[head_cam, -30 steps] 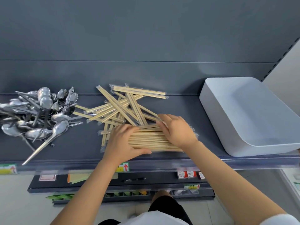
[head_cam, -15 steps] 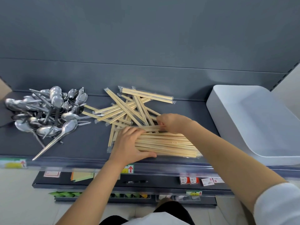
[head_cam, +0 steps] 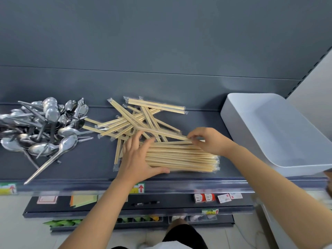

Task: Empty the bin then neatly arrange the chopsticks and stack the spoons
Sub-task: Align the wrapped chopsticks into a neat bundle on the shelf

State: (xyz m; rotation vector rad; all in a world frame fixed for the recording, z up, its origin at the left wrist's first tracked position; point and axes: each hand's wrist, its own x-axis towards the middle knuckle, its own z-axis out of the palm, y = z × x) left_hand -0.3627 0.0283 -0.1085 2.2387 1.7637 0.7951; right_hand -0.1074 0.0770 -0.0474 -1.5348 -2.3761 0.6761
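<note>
shelf: dark grey store shelf carrying everything; front edge is running along a clear price-label rail.
bin: white plastic bin is sitting at the right end of the shelf, tipped with its opening facing the camera, nothing showing inside.
spoons: metal spoons are lying in a loose tangled heap at the left end of the shelf, handles pointing all ways; one long-handled spoon is reaching toward the front edge.
loose chopsticks: wrapped wooden pairs are lying criss-crossed mid-shelf, toward the back edge, a few ends touching the spoon heap.
aligned bundle: chopsticks are lying parallel to the front edge, stacked side by side, just in front of the loose pile, right ends roughly flush.
left hand: palm down, fingers spread, is pressing on the left end of the aligned bundle, thumb hooking along the bundle's front side. Open, not gripping.
right hand: is pinching the right end of a wrapped chopstick pair between thumb and fingertips; the pair is slanting over the back of the bundle toward the left hand.
lower shelf: below the front edge, is holding paper tags and small boxes, too blurred to read.
</note>
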